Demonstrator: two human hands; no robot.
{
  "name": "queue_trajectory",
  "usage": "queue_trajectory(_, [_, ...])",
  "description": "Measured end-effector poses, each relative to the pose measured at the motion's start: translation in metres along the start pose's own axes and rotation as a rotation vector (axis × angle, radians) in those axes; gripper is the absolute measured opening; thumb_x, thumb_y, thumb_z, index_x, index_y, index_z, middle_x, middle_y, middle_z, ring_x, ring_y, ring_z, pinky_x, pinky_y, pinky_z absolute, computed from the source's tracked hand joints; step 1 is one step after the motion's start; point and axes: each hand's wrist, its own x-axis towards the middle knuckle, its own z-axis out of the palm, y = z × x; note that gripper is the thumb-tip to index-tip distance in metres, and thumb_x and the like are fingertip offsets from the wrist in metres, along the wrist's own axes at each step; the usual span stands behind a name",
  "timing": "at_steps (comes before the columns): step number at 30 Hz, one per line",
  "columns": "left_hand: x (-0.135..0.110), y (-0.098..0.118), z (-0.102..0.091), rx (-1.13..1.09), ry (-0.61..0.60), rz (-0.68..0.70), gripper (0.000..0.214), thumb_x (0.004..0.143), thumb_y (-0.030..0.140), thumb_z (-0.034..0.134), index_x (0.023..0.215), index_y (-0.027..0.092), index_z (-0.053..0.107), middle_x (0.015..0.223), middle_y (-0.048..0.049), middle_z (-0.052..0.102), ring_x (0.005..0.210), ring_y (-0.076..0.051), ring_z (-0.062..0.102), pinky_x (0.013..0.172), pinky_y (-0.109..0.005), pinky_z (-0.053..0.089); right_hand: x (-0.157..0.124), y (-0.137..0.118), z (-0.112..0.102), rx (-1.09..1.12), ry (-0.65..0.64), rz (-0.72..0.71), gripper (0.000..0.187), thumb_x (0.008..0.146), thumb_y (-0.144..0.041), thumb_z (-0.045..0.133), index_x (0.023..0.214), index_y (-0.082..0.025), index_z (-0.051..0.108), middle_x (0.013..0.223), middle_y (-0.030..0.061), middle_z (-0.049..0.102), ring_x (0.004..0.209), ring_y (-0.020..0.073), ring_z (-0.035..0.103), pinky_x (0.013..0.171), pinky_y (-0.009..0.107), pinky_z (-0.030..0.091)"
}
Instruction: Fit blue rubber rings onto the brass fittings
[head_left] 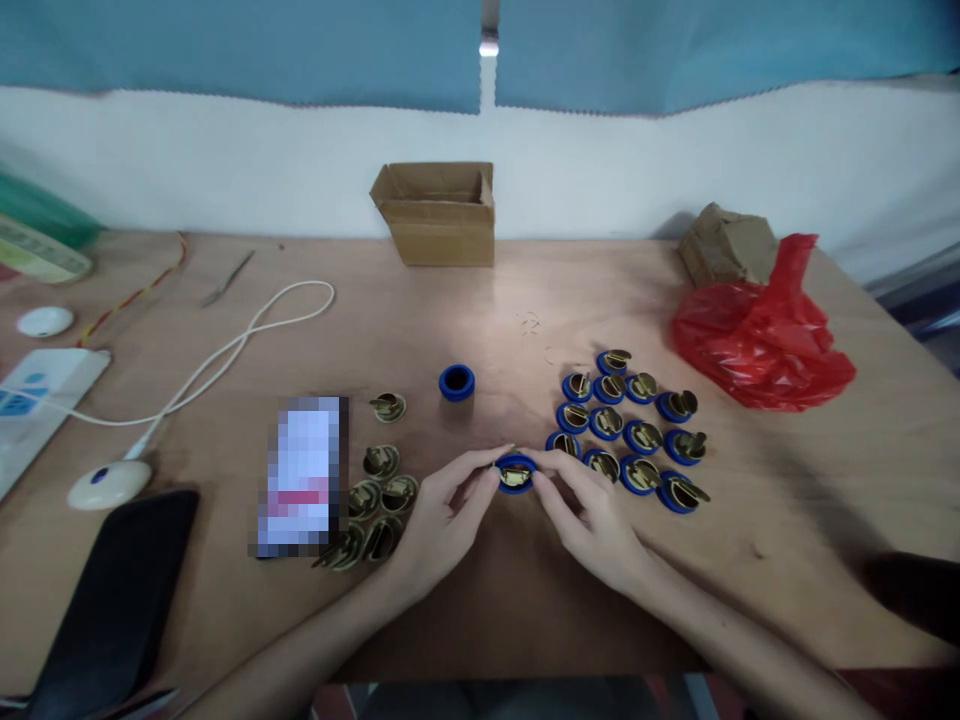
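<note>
Blue ring [516, 488] sits pinched between left grip [450, 492] and right grip [591, 500].

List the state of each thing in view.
Left hand, pinching the held blue-rimmed piece
Right hand, pinching its other side
Loose blue ring, no brass visible inside
Brass pieces at left, no blue rims
Brass pieces at right, blue rims on
Cardboard box, top open
Phone, screen lit
Red bag, neck gathered

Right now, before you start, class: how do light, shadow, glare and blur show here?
Head view: light brightens the table's middle, while a dark shadow crosses its right side; head view: glints mark the red bag; head view: the green thing looks blurred, the held blue ring sharper.
</note>
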Motion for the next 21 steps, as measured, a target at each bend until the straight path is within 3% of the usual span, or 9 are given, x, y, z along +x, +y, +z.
queue_trajectory(7, [-0.0005, 0.0032, 0.0017, -0.031, -0.020, -0.004, 0.023, 0.098, 0.022, 0.056, 0.113, 0.021, 0.073, 0.112, -0.0060, 0.077, 0.101, -0.020, 0.074, 0.089, -0.031, 0.062, 0.0002, -0.0002, -0.0017, -0.012, -0.013, 0.010, 0.019, 0.102, -0.024, 0.048, 0.114, -0.024, 0.064, 0.101, 0.0052, 0.072, 0.090, 0.0198, 0.069, 0.084, 0.034, 0.057])
queue_trajectory(10, [0.0000, 0.0028, 0.0025, -0.029, 0.001, -0.001, 0.022, 0.096, 0.021, 0.057, 0.111, 0.021, 0.072, 0.112, -0.0058, 0.077, 0.101, -0.020, 0.074, 0.090, -0.032, 0.062, 0.0003, 0.0002, 0.0000, 0.036, -0.012, 0.035, 0.019, 0.102, -0.026, 0.049, 0.115, -0.024, 0.062, 0.103, 0.0055, 0.071, 0.093, 0.0198, 0.069, 0.086, 0.035, 0.057])
queue_trajectory(16, [0.0003, -0.0019, 0.0038, -0.156, 0.024, -0.049, 0.033, 0.094, 0.020, 0.058, 0.127, 0.020, 0.063, 0.108, -0.0070, 0.078, 0.099, -0.019, 0.076, 0.087, -0.031, 0.064, 0.0017, -0.0008, 0.0027, 0.172, 0.025, 0.108, 0.021, 0.103, -0.027, 0.048, 0.121, -0.025, 0.057, 0.109, 0.0065, 0.069, 0.100, 0.0193, 0.069, 0.087, 0.033, 0.059])
queue_trajectory(21, [-0.0005, -0.0033, 0.0043, -0.195, 0.042, -0.045, 0.027, 0.093, 0.020, 0.060, 0.120, 0.020, 0.066, 0.111, -0.0079, 0.078, 0.100, -0.019, 0.076, 0.086, -0.030, 0.065, 0.0021, -0.0001, 0.0005, 0.234, -0.016, 0.114, 0.025, 0.101, -0.022, 0.049, 0.124, -0.025, 0.056, 0.115, 0.0065, 0.069, 0.106, 0.0186, 0.068, 0.092, 0.033, 0.058])
